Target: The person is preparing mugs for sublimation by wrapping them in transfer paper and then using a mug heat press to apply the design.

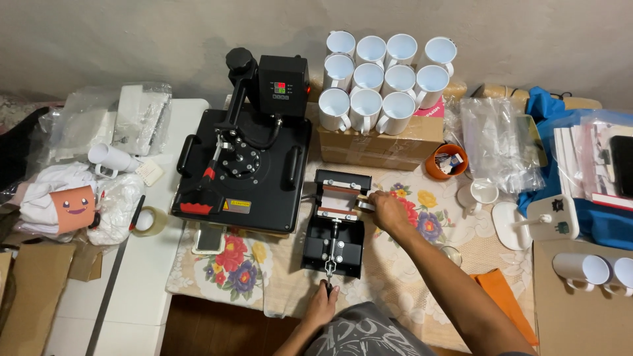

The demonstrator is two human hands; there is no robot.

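1. Location: the mug press [334, 224], a black metal clamp unit, sits on the flowered cloth of the counter [422, 264], just beside the large flat heat press [244, 168].
2. Left hand [322, 304]: closed around the lever handle [328, 285] at the near end of the mug press.
3. Right hand [389, 209]: fingers pinched on the right side of the cylindrical heater band [339, 200]; what they pinch is too small to tell.
4. Handling, judged: the unit looks heavy and rigid; it should stay put under lever force. Grip the lever at its end only.
5. The heater band is probably pliable and may be hot; touch its edges.
6. White mugs [382, 82] on the cardboard box [382, 142] are fragile and smooth; take them by the handle.
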